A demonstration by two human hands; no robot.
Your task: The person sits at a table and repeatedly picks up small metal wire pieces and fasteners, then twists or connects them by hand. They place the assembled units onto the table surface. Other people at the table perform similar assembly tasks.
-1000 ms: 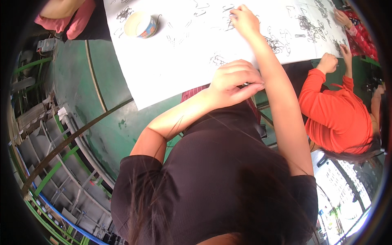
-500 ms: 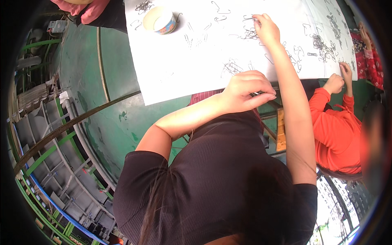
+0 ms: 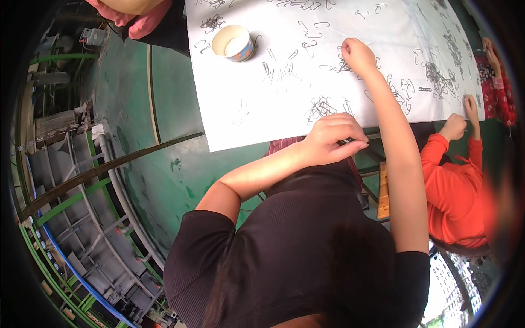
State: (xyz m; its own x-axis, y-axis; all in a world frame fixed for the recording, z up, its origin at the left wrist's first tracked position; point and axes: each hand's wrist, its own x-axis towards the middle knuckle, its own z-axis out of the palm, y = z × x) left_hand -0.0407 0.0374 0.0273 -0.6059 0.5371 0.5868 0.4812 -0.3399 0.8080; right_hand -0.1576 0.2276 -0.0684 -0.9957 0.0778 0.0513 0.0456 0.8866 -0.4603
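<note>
My left hand (image 3: 334,141) is curled at the table's near edge. Something small and dark shows between its thumb and fingers, too hidden to name. Over the white-covered table (image 3: 229,123), my right hand (image 3: 359,56) has its fingers closed; what they hold, if anything, is hidden. Beside its fingertips lies a small pile of thin black wire hooks (image 3: 343,66). A denser tangle of hooks (image 3: 321,108) sits just beyond my left hand. Several loose hooks (image 3: 313,44) are scattered farther up the sheet.
A paper cup (image 3: 239,49) stands at the left of the table. More hook heaps (image 3: 437,79) lie to the right, near a co-worker in an orange-red top (image 3: 456,191). Another person in pink (image 3: 150,22) is at the far left. A wooden stool (image 3: 384,191) stands below the table.
The view has shifted, so the table sits lower and farther right. My right hand has drawn its fingers in from a pinch at a hook; my left hand stays curled.
</note>
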